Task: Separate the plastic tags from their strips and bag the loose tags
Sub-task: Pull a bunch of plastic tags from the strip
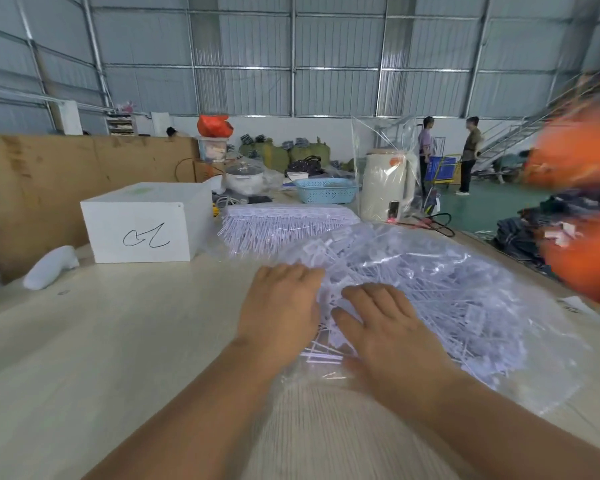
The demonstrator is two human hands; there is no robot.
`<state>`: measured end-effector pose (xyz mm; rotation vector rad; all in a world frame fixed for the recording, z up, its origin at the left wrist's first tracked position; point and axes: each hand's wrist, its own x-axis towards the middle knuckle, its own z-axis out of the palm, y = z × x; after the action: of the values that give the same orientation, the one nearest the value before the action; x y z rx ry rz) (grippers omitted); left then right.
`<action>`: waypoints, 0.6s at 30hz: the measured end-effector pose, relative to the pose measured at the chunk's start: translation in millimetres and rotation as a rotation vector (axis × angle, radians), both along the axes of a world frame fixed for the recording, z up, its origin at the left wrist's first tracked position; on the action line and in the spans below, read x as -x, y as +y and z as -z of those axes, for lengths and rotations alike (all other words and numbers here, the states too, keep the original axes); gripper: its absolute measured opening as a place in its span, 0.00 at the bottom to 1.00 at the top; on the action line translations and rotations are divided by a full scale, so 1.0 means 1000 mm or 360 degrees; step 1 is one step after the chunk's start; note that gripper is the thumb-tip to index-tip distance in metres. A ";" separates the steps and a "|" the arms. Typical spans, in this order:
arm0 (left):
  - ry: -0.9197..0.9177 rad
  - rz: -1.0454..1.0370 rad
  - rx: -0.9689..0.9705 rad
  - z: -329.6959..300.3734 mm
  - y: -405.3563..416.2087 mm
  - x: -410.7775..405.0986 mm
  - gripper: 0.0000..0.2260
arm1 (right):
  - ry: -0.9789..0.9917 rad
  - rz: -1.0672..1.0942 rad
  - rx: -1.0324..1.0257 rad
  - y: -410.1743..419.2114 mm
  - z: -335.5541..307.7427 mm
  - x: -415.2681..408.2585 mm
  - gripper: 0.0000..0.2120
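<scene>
Hands lie flat, fingers spread: left hand (280, 306) at the near-left edge of the bagged loose tags (430, 292), right hand (385, 327) pressing upon them; tag strips (284, 223) wait beyond.

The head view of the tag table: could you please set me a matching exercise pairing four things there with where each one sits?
Things:
1. white box
2. blue basket
3. kettle
4. left hand

Places:
A. resting at the left edge of the heap of loose tags
B. at the far end of the table, left of the kettle
C. left of the stacked tag strips, with a pen scribble on its front
D. under a clear plastic bag, behind the heap

Pairs: 1-C, 2-B, 3-D, 4-A
</scene>
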<state>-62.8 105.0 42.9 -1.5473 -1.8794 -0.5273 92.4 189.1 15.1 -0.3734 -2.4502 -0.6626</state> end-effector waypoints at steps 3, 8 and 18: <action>0.0049 0.0199 -0.0168 0.002 -0.005 -0.005 0.07 | 0.0029 0.0077 -0.0026 0.013 0.008 -0.004 0.26; 0.0201 0.0346 -0.0213 0.000 -0.024 -0.003 0.08 | 0.0105 -0.0076 -0.0125 0.028 0.006 0.014 0.26; 0.0399 0.0149 0.0329 0.024 -0.093 0.035 0.19 | 0.0387 -0.0523 -0.0517 -0.018 0.010 0.056 0.11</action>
<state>-97.7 12.1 19.2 -1.7527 -1.7172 -0.1711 36.3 171.3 5.3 0.0738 -2.0633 -0.8004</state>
